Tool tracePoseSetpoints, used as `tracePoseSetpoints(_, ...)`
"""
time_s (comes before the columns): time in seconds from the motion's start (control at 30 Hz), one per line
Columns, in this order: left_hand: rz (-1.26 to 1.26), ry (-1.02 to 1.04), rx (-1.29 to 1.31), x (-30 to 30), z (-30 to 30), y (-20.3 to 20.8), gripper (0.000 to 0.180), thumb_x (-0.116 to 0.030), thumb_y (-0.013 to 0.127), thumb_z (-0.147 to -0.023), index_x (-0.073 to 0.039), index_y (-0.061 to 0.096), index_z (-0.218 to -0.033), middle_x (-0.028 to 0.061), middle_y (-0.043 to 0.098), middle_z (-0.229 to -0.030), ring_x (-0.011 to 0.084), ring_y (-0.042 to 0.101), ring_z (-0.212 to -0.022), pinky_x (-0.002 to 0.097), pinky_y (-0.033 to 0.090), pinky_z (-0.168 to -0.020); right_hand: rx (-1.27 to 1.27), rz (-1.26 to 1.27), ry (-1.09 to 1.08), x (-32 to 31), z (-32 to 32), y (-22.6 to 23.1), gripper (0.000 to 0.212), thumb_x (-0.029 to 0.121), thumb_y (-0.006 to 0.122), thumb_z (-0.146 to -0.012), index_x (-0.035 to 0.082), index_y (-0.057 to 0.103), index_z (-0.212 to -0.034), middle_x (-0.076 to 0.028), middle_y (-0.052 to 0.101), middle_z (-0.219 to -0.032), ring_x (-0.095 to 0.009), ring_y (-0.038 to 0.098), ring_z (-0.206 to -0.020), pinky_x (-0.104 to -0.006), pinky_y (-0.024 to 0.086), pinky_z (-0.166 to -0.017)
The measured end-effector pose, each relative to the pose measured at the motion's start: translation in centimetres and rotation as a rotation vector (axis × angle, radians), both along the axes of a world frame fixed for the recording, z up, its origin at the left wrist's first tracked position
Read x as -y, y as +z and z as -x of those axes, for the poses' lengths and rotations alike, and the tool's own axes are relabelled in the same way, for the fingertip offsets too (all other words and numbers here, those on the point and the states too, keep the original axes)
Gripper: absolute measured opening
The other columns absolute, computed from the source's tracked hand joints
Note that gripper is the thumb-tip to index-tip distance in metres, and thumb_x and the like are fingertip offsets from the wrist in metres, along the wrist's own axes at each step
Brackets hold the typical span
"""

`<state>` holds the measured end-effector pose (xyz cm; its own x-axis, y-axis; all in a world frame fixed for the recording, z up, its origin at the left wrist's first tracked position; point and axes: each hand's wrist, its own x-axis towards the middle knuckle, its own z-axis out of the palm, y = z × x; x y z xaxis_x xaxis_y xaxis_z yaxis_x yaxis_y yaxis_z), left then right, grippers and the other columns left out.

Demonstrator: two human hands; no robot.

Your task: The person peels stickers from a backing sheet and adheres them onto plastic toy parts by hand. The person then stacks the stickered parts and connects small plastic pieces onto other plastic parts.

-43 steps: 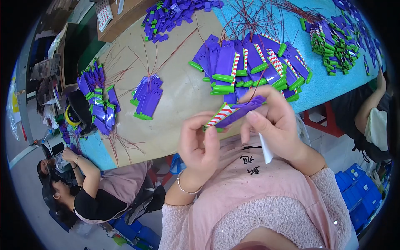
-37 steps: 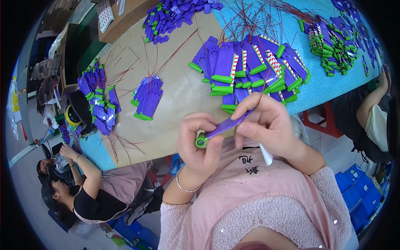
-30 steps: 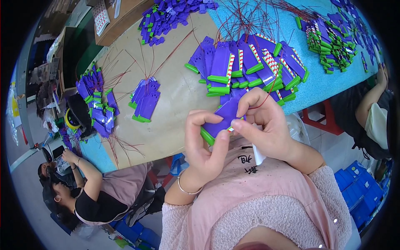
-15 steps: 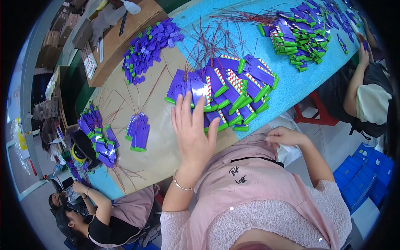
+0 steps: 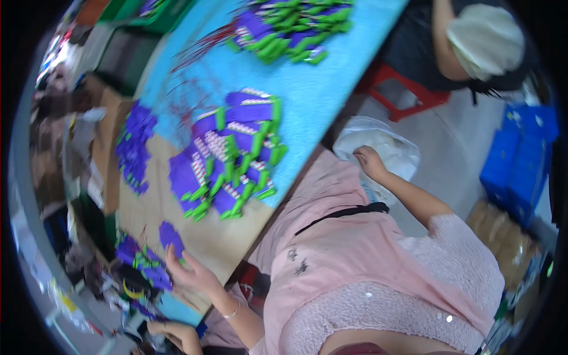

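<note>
My left hand (image 5: 192,273) is open, its fingers apart and somewhat blurred. It hovers at the near-left part of the table, its fingertips by a small stack of purple flat pieces (image 5: 170,234) with green ends. Whether they touch the stack I cannot tell. My right hand (image 5: 368,161) is beyond the table's edge, above a white bag (image 5: 397,148), with its fingers curled; anything inside them is hidden. Mid-table lies a larger heap of purple pieces with green ends and red-and-white striped edges (image 5: 228,157). Thin dark red wires trail from its far side.
More purple-green pieces (image 5: 296,26) are heaped at the far end. Small purple parts (image 5: 135,145) lie by a brown box (image 5: 109,148). Another pile (image 5: 145,260) sits beyond my left hand, near another person's arm (image 5: 177,334). A red stool (image 5: 402,94) and blue crates (image 5: 518,160) stand right.
The view has swung, shifting the table leftward. My left hand has left the large heap and moved left to the small stack. My right hand is now over the white bag, still curled.
</note>
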<state>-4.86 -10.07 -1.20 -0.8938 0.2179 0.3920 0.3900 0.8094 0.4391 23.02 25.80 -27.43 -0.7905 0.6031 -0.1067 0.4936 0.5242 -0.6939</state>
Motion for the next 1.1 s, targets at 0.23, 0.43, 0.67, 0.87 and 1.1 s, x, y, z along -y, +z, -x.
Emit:
tracePoseSetpoints(0.23,0.109,0.063,0.069,4.2,2.3,-1.1,0.051,-0.009,0.062,-0.077,0.004,0.041,-0.122,0.0192,0.048,-0.117,0.0308,0.045,-0.112,0.0378,0.031,-0.098,-0.289,0.316,0.507,3.0,10.0,18.0,0.008,0.005,0.053,-0.079,0.001,0.059,-0.077,-0.013,0.057,-0.071,-0.029,0.055,-0.065,-0.0365,0.044,-0.06)
tracePoseSetpoints(0.43,0.143,0.033,0.205,5.9,4.4,-0.5,0.074,-0.02,0.068,-0.073,0.006,0.03,-0.13,0.0271,0.039,-0.127,0.0382,0.037,-0.12,0.0421,0.029,-0.101,-0.487,0.502,1.015,11.4,17.0,24.3,0.006,0.003,0.057,-0.075,0.004,0.063,-0.076,-0.011,0.063,-0.074,-0.028,0.06,-0.065,-0.0351,0.047,-0.059)
tracePoseSetpoints(0.67,0.268,-0.019,0.192,4.4,6.4,0.9,0.067,-0.02,0.07,-0.069,0.0,0.038,-0.124,0.0215,0.049,-0.11,0.036,0.048,-0.102,0.0435,0.038,-0.089,-0.464,0.394,1.062,17.4,20.1,21.7,0.003,0.008,0.062,-0.075,0.005,0.063,-0.075,-0.01,0.061,-0.067,-0.026,0.06,-0.058,-0.0342,0.046,-0.052)
tracePoseSetpoints(0.87,0.01,-0.16,0.347,6.1,8.4,2.4,0.053,-0.019,0.071,-0.068,-0.004,0.046,-0.113,0.0175,0.054,-0.103,0.0352,0.054,-0.095,0.0392,0.045,-0.079,-0.478,0.241,1.074,17.9,20.4,22.0,0.003,0.007,0.063,-0.072,0.005,0.061,-0.073,-0.01,0.06,-0.065,-0.026,0.058,-0.055,-0.0339,0.045,-0.05)
tracePoseSetpoints(1.1,-0.037,0.341,-0.03,17.9,18.8,4.3,0.048,-0.018,0.069,-0.074,0.003,0.048,-0.112,0.0222,0.057,-0.103,0.0361,0.055,-0.095,0.0393,0.043,-0.083,-0.481,0.176,1.044,18.1,20.3,21.2,0.004,0.007,0.064,-0.072,0.006,0.061,-0.074,-0.008,0.061,-0.065,-0.022,0.059,-0.055,-0.0314,0.045,-0.049)
